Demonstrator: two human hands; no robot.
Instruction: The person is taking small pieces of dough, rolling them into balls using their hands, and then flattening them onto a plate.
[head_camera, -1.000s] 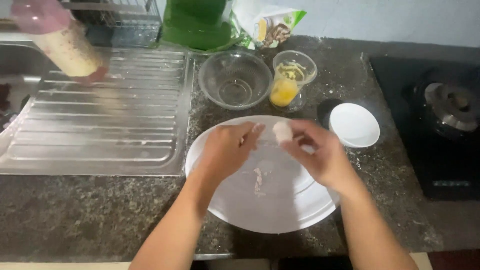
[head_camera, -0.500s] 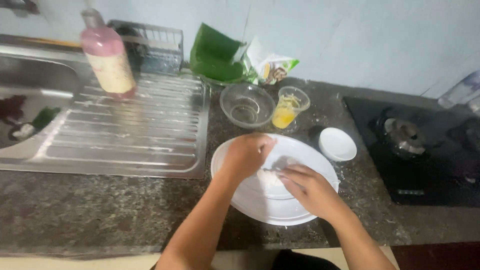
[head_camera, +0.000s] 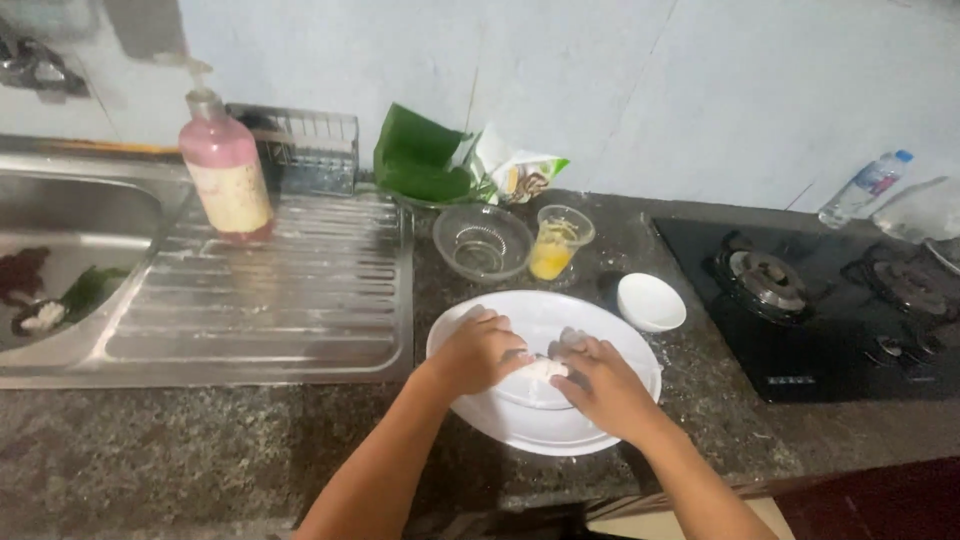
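Both my hands rest over a large white plate (head_camera: 525, 430) on the dark stone counter. My left hand (head_camera: 480, 350) and my right hand (head_camera: 600, 385) meet at the plate's middle and pinch a small pale lump of dough (head_camera: 545, 369) between their fingertips. The lump lies low, on or just above the plate. Most of it is hidden by my fingers.
Behind the plate stand a clear glass bowl (head_camera: 483, 243), a glass with yellow liquid (head_camera: 558, 243) and a small white bowl (head_camera: 651, 302). A steel sink and drainboard (head_camera: 270, 300) with a pink soap bottle (head_camera: 227, 180) lie left; a black gas hob (head_camera: 810, 300) lies right.
The camera has pulled back and tilted up, showing more wall and hob. My hands have come down from above the plate and closed together on the pale lump at its middle.
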